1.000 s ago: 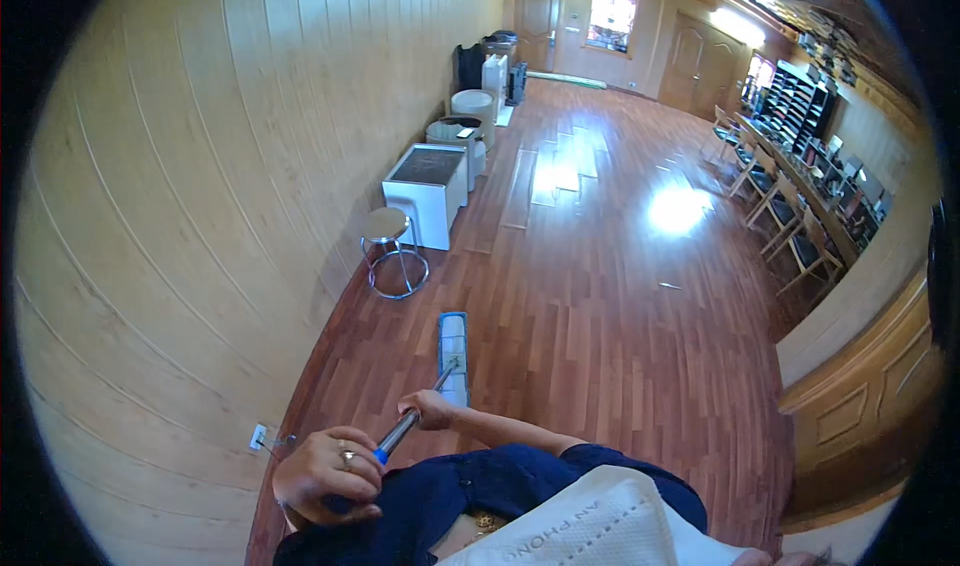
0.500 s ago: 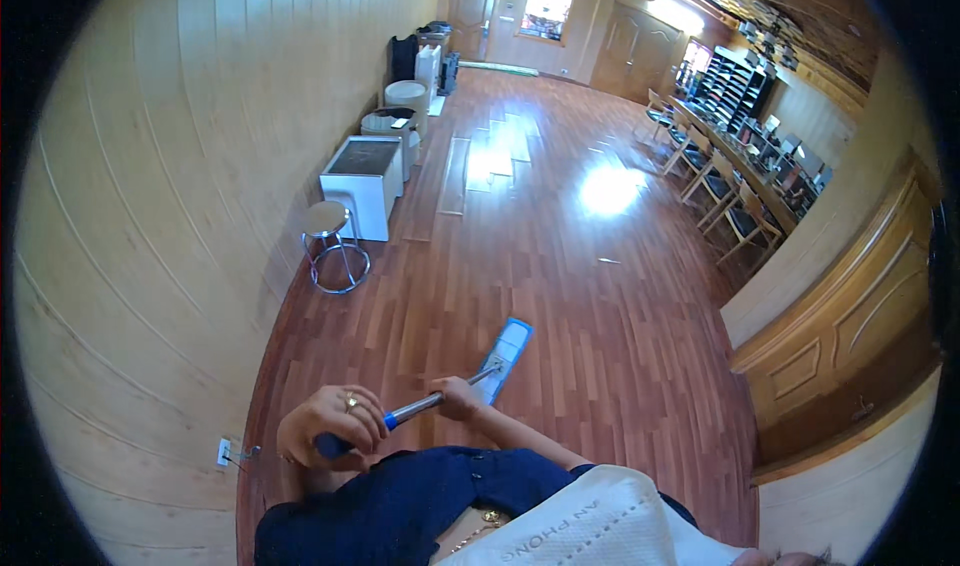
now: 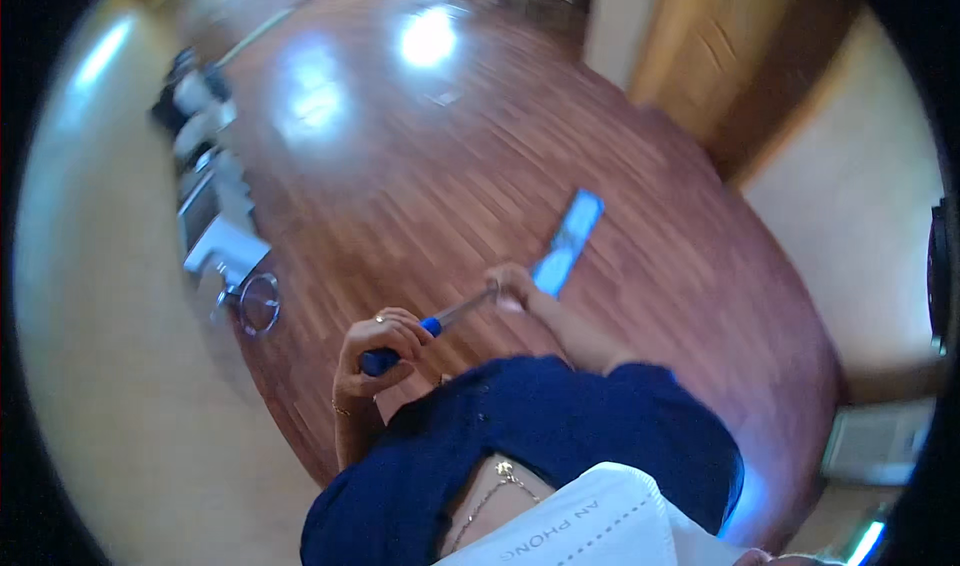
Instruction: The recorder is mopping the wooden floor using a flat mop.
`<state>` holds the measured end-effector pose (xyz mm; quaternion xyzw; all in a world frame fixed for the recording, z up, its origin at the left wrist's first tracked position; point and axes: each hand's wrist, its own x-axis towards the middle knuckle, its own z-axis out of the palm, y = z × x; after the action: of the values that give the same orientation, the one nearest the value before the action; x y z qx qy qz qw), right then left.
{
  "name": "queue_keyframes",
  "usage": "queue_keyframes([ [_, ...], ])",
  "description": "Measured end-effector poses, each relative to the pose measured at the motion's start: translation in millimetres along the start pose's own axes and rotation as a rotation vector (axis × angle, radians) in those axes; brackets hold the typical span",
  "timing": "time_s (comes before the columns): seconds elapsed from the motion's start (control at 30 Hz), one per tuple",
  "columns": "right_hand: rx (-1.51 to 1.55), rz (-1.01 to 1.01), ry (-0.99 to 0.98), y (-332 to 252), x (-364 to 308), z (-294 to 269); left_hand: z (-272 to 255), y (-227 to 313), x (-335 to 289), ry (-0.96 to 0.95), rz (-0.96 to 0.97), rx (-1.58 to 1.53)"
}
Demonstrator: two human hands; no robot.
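Note:
Both my hands are closed around the pole of a flat mop (image 3: pixel 568 244). My left hand (image 3: pixel 388 344) wraps the dark blue grip at the top end, just below a brighter blue collar. Farther down, my right hand (image 3: pixel 514 286) grips the metal shaft. Beyond that hand, the mop's long, narrow blue and white head rests on the reddish-brown wood floor (image 3: pixel 440 206), lying at a slant. My right hand and forearm hide the joint between pole and head. Motion blurs the picture somewhat.
Along the left wall stand a round stool (image 3: pixel 258 304) with chrome legs, a white cabinet (image 3: pixel 232 246) and several blurred bins or boxes. A wooden door (image 3: pixel 705 41) is at the far right. Ceiling lights glare off the floor ahead.
The view has swung to the right, so the stool and cabinet sit farther left. In the picture, the mop head and both hands are higher and more to the right; both grips stay closed.

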<state>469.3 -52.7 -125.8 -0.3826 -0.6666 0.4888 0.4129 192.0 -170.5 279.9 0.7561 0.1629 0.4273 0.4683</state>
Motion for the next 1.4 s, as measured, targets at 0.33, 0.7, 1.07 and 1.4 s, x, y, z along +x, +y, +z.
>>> queue_keyframes([
  [0.33,-0.835,0.273,0.225,-125.3,-129.4,-154.3,115.8,-61.4,98.3,-0.38,-0.053,-0.06],
  [0.7,-0.748,0.66,0.551,-98.9,-299.9,-211.2,209.8,-114.8,156.2,-0.847,-0.039,-0.161],
  [1.07,-0.827,0.641,0.943,-118.7,-383.4,-118.1,222.0,-113.4,186.4,-1.235,-0.089,-0.495],
  [1.4,-0.786,0.511,1.116,-195.5,-326.3,-86.0,189.4,-74.4,195.1,-1.191,-0.105,-0.536],
])
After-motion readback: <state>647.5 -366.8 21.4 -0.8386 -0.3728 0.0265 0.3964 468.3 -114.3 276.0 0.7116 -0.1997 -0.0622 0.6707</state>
